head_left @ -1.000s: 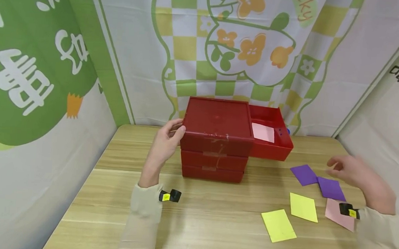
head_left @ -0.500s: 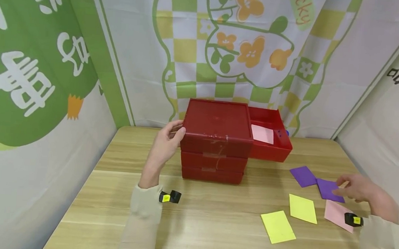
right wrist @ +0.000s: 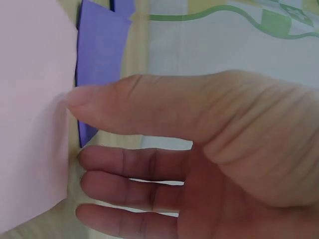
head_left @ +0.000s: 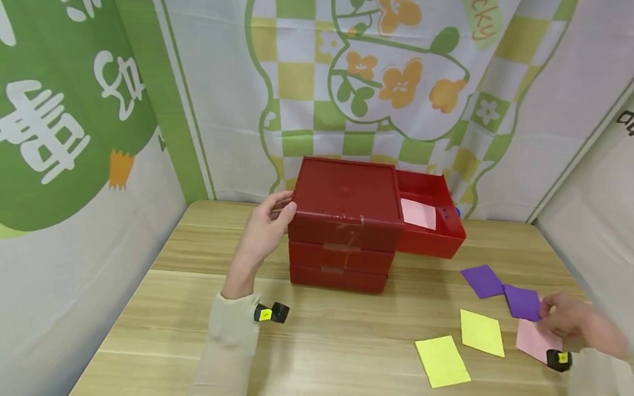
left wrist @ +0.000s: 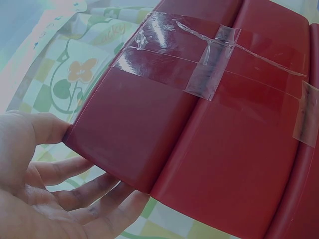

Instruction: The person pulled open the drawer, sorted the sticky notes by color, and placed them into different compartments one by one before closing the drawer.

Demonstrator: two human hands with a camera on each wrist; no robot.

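Observation:
My left hand (head_left: 264, 228) rests on the left end of a red drawer cabinet (head_left: 345, 191). In the left wrist view its thumb (left wrist: 50, 128) lies at the cabinet's edge, and the fingers reach along the side. The top drawer (head_left: 430, 243) is pulled out to the right with a pale pink sheet (head_left: 417, 214) inside. Over a pink sticky note (head_left: 533, 340) on the table is my right hand (head_left: 570, 317). In the right wrist view the thumb tip meets that note's edge; the other fingers stand apart from the thumb. The index finger is hidden. Close by lies a purple note (head_left: 522, 302).
Another purple note (head_left: 482, 281) touches the first at a corner. Two yellow notes (head_left: 481, 333) lie nearer the middle. Clear tape (left wrist: 214, 64) crosses the cabinet's drawers. A patterned curtain (head_left: 296, 98) hangs behind the wooden table (head_left: 187, 311).
My right hand has come down and toward me, past the purple note to the pink one. The left hand stays at the cabinet's end. The notes have not moved.

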